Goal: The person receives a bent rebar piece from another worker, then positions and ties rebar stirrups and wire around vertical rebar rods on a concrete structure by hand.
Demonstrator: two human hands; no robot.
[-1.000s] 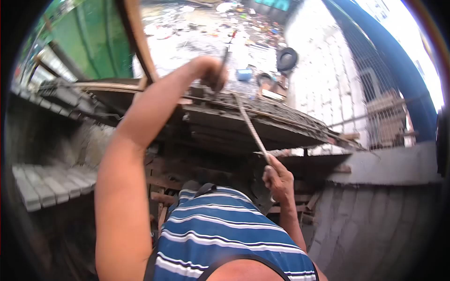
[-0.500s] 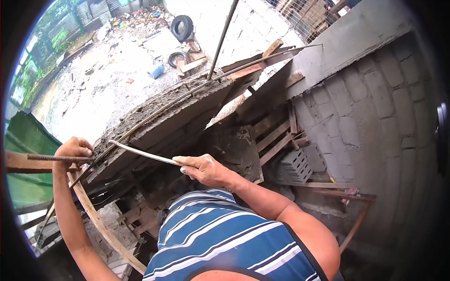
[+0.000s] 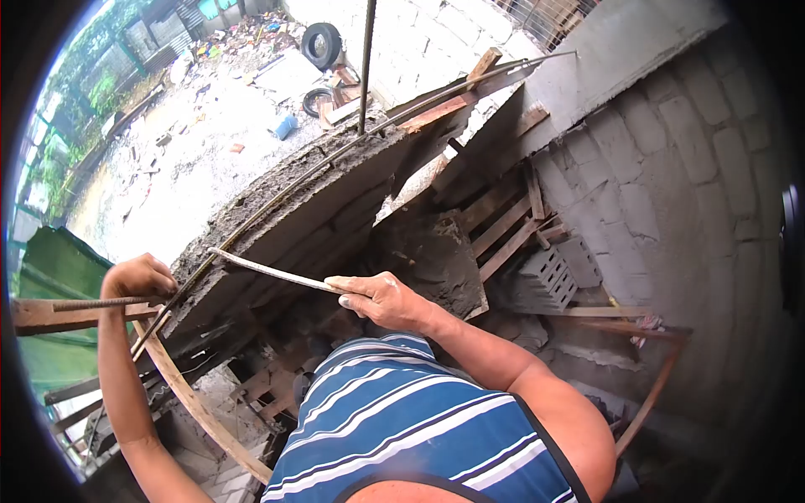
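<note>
My right hand (image 3: 386, 302) is closed around one end of a long, thin, pale rod (image 3: 272, 270), slightly curved. Its far tip meets or lies just over a long steel rebar (image 3: 289, 184) running along the rough concrete top of a low wall (image 3: 243, 214). At the near end of that wall is my left hand (image 3: 138, 277), wrist bent and fingers curled down beside the rebar. What those fingers pinch is hidden. A short ribbed rebar piece (image 3: 101, 303) sticks out across my left wrist.
An upright rebar (image 3: 366, 75) rises from the wall top. Curved timber (image 3: 197, 394) and a wooden beam (image 3: 50, 317) lie near my left arm. Hollow blocks (image 3: 549, 277) and planks sit below, right. Beyond the wall are tyres (image 3: 321, 46), a blue container (image 3: 285, 126) and scattered rubble.
The view has tilted slightly. My left fingers are curled more tightly at the wall's end. My right hand keeps its hold on the pale rod, whose tip stays by the rebar.
</note>
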